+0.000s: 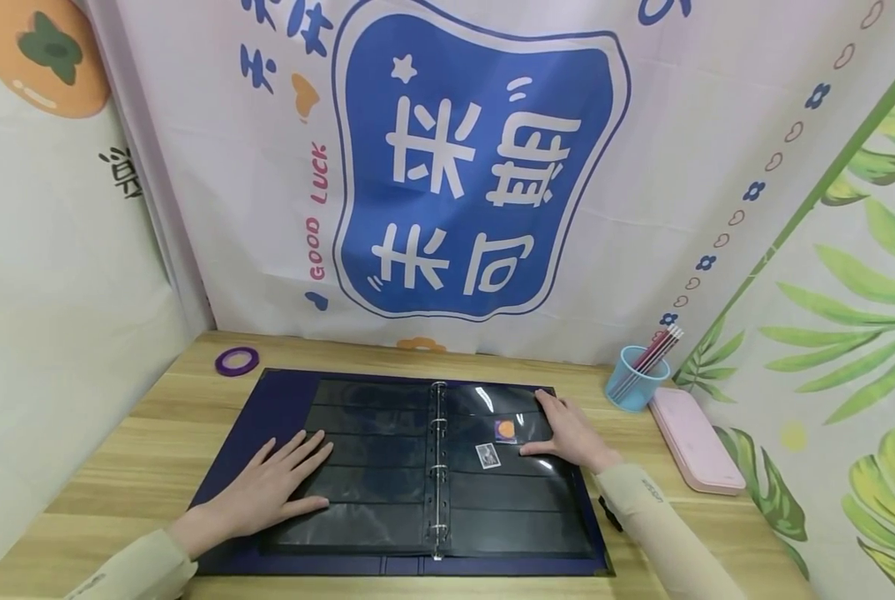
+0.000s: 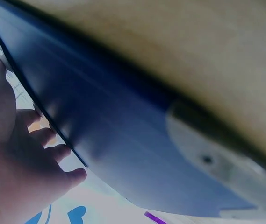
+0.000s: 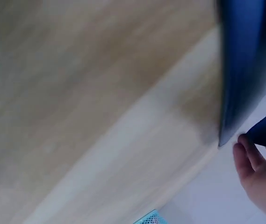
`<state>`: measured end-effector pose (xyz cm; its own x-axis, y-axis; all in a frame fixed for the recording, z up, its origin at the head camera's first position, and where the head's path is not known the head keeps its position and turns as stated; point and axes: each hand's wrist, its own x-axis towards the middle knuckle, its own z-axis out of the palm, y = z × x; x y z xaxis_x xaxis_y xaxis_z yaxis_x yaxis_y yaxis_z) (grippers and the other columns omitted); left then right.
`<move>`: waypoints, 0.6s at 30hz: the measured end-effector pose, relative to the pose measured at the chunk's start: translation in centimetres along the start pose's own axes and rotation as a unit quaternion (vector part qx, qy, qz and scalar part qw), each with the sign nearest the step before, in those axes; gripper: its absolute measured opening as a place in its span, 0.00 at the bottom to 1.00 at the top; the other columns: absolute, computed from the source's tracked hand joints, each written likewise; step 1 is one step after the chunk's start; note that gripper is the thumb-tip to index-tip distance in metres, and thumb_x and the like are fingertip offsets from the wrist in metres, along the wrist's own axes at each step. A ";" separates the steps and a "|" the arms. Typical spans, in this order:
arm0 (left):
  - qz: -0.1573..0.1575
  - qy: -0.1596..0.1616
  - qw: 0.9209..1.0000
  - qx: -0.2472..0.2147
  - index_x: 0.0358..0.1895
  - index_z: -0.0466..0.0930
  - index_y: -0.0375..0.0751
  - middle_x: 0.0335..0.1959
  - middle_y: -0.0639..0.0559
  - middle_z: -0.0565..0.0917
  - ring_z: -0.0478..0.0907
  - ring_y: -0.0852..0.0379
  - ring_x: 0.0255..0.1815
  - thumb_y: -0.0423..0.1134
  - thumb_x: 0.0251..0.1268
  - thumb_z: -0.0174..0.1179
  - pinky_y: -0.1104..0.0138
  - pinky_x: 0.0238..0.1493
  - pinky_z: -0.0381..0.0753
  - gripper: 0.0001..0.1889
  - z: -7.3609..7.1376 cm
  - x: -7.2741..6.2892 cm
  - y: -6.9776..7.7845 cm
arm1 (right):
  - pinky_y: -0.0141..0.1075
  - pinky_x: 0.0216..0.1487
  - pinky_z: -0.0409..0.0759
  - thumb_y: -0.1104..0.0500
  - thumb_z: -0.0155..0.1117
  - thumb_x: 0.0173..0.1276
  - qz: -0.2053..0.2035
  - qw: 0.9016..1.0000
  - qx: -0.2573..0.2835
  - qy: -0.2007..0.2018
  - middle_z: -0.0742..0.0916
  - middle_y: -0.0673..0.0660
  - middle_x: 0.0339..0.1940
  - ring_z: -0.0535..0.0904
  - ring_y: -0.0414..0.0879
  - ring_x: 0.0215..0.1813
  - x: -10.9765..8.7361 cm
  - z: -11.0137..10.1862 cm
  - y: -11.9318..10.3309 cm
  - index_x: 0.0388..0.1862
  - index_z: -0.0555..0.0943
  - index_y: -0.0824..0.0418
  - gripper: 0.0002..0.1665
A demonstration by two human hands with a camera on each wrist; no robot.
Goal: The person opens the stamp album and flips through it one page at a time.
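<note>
A dark blue ring binder (image 1: 226,467) lies spread on the table, with black pocket pages (image 1: 372,479) on both sides of its metal rings (image 1: 438,475). My left hand (image 1: 263,487) rests with spread fingers on the left page's outer edge; the left wrist view shows this hand (image 2: 25,154) beside the blue cover (image 2: 118,126). At the upper outer corner of the right page (image 1: 515,525), my right hand (image 1: 573,433) holds the page edge. In the right wrist view the fingers (image 3: 248,156) meet a bent dark corner (image 3: 263,130). An orange-and-purple stamp (image 1: 505,430) and a grey stamp (image 1: 488,455) show on the right page.
A purple tape roll (image 1: 237,361) lies behind the binder's left corner. At the back right stand a light blue mesh cup (image 1: 637,379) of pencils and a pink case (image 1: 697,442). Printed cloth (image 1: 267,208) hangs behind the wooden table (image 1: 117,433).
</note>
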<state>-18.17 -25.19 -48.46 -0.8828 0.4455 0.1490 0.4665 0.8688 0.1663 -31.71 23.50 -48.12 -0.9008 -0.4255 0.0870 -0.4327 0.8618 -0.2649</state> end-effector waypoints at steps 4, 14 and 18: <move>-0.002 -0.003 1.000 -0.009 0.75 0.65 0.47 0.76 0.42 0.65 0.62 0.35 0.76 0.70 0.64 0.53 0.32 0.67 0.60 0.42 0.2 0.0 -0.1 | 0.63 0.73 0.62 0.34 0.76 0.52 0.007 0.999 0.039 -0.008 0.60 0.72 0.79 0.57 0.70 0.78 -0.1 -0.3 -0.1 0.78 0.56 0.70 0.67; -0.004 -0.005 1.000 -0.028 0.75 0.64 0.46 0.77 0.40 0.64 0.61 0.34 0.76 0.69 0.65 0.52 0.31 0.68 0.57 0.42 0.2 -0.1 -0.1 | 0.59 0.60 0.77 0.61 0.64 0.70 0.076 0.982 0.169 0.030 0.72 0.82 0.65 0.77 0.71 0.59 -0.9 -2.6 -0.4 0.71 0.57 0.80 0.41; -0.005 -0.005 1.000 -0.025 0.75 0.64 0.46 0.77 0.41 0.64 0.61 0.35 0.77 0.70 0.65 0.52 0.31 0.68 0.58 0.42 0.3 -0.1 -0.2 | 0.44 0.39 0.87 0.65 0.59 0.71 0.112 0.953 0.282 0.000 0.85 0.73 0.40 0.84 0.49 0.33 -1.5 -4.2 -0.3 0.54 0.70 0.83 0.21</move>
<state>-18.23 -25.33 -48.82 -0.8876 0.4393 0.1383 0.4599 0.8614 0.2154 -30.42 25.04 -44.18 -0.9681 -0.2483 -0.0321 -0.1406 0.6451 -0.7511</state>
